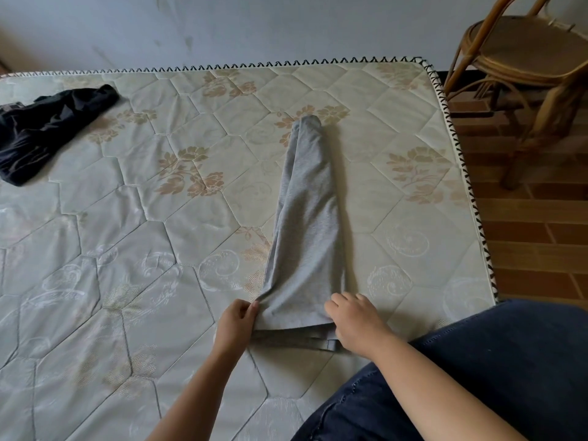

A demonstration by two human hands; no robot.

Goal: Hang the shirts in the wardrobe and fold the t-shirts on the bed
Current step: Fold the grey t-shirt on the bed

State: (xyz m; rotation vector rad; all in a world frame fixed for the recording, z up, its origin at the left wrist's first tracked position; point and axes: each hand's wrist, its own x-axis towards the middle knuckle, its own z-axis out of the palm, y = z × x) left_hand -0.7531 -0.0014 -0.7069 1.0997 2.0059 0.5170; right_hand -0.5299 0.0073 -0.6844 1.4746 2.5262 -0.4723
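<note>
A grey t-shirt [305,224] lies on the mattress [159,249], folded lengthwise into a long narrow strip that runs away from me. My left hand [237,323] pinches the strip's near left corner. My right hand [356,323] grips the near right corner, its fingers curled over the edge. A crumpled black garment [47,128] lies at the far left of the mattress, well apart from both hands.
A rattan chair [525,74] stands on the brick floor [534,233] beyond the mattress's right edge. A grey wall runs along the far side. My knee in dark blue fabric [477,377] rests at the near right corner.
</note>
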